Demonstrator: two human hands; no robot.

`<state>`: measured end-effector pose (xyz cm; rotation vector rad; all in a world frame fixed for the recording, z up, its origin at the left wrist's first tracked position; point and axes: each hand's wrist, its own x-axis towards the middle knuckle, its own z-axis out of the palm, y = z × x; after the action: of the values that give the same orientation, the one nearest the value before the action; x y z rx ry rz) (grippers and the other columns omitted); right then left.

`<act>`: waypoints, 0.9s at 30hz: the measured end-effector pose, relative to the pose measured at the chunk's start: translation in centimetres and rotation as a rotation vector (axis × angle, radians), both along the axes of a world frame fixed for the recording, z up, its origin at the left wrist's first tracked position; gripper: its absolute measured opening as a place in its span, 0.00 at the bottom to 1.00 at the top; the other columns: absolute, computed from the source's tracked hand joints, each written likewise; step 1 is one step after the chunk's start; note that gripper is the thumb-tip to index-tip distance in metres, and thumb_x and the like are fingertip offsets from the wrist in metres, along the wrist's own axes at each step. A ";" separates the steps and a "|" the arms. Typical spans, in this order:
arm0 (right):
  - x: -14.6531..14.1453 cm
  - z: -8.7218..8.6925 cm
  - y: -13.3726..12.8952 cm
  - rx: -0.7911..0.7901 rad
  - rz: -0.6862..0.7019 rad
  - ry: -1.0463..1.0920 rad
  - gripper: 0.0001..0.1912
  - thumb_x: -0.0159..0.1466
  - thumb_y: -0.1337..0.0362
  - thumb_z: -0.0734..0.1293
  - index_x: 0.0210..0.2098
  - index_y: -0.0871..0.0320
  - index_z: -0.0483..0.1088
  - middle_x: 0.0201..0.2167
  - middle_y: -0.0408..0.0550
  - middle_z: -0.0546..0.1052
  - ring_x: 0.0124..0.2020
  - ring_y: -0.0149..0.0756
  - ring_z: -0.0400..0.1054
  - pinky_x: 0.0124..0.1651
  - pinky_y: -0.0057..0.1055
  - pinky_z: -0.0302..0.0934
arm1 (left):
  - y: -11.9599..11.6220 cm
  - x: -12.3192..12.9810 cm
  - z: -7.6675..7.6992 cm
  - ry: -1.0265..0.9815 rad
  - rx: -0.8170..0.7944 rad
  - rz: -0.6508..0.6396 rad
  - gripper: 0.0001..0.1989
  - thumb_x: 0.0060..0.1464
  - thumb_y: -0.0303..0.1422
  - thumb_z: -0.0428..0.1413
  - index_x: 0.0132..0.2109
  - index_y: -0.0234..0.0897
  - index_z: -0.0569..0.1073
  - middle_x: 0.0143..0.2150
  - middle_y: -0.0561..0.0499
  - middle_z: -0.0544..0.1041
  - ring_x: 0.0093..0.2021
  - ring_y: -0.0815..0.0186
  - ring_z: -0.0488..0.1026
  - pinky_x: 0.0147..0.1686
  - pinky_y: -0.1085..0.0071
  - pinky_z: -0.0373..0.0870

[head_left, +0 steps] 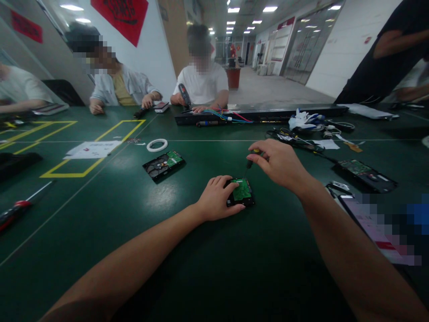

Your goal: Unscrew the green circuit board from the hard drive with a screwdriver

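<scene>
A hard drive (241,191) lies on the green table in front of me, its green circuit board facing up. My left hand (219,197) grips it from the left, the thumb along its near edge and the fingers over its far left part, hiding that side. Between the thumb and fingers of my right hand (273,161) is a small screwdriver (250,163) with a dark and yellow handle. Its thin shaft points down at the far edge of the board; whether the tip touches a screw is too small to tell.
A second hard drive (164,165) and a white ring (157,145) lie ahead to the left. A red-and-black screwdriver (20,208) is at far left. Cables, gloves (304,120) and another drive (367,175) lie right. Across the table, a person holds a power tool (184,95).
</scene>
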<state>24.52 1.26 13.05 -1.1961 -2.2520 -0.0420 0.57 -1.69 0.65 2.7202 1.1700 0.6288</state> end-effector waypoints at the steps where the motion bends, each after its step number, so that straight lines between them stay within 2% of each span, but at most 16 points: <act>1: 0.0 -0.1 0.0 0.002 -0.010 0.001 0.09 0.72 0.59 0.68 0.47 0.54 0.78 0.42 0.53 0.81 0.40 0.46 0.73 0.46 0.42 0.64 | 0.0 0.0 0.0 0.000 0.000 0.000 0.37 0.61 0.58 0.60 0.67 0.41 0.70 0.67 0.37 0.68 0.66 0.42 0.67 0.64 0.42 0.65; 6: 0.1 -0.2 0.2 0.002 -0.021 0.003 0.10 0.72 0.56 0.69 0.45 0.55 0.78 0.43 0.53 0.82 0.41 0.47 0.74 0.46 0.42 0.64 | 0.0 0.0 0.0 0.008 0.006 -0.001 0.37 0.61 0.59 0.60 0.67 0.41 0.71 0.67 0.37 0.68 0.66 0.43 0.67 0.64 0.43 0.66; 11: 0.2 0.0 0.0 -0.014 0.032 0.003 0.09 0.71 0.63 0.67 0.48 0.55 0.78 0.46 0.53 0.84 0.45 0.48 0.77 0.49 0.42 0.65 | 0.0 0.0 -0.1 0.015 0.009 0.000 0.37 0.61 0.59 0.60 0.67 0.39 0.71 0.67 0.36 0.69 0.66 0.42 0.67 0.65 0.43 0.65; 17: 0.1 0.1 -0.3 -0.111 0.048 0.049 0.13 0.70 0.69 0.65 0.50 0.54 0.77 0.40 0.48 0.84 0.37 0.43 0.78 0.42 0.38 0.65 | 0.0 0.0 0.0 0.012 0.000 0.002 0.37 0.61 0.59 0.60 0.68 0.41 0.71 0.67 0.37 0.69 0.66 0.42 0.67 0.64 0.43 0.65; 21: 0.0 0.1 -0.3 -0.089 0.018 0.016 0.11 0.71 0.66 0.66 0.50 0.56 0.77 0.38 0.49 0.84 0.35 0.43 0.76 0.41 0.38 0.64 | 0.0 0.0 0.1 0.028 0.004 0.000 0.38 0.61 0.60 0.59 0.68 0.39 0.71 0.67 0.36 0.68 0.66 0.42 0.67 0.65 0.43 0.65; 27: 0.1 0.0 0.1 -0.011 0.013 -0.003 0.09 0.71 0.60 0.68 0.48 0.56 0.77 0.45 0.54 0.83 0.40 0.47 0.76 0.47 0.43 0.65 | 0.0 0.0 0.1 0.020 0.002 -0.003 0.37 0.61 0.59 0.59 0.68 0.41 0.70 0.67 0.36 0.68 0.66 0.42 0.67 0.64 0.42 0.65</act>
<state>24.65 1.34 13.04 -1.1877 -2.2654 -0.0264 0.58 -1.69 0.70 2.7355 1.1698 0.6038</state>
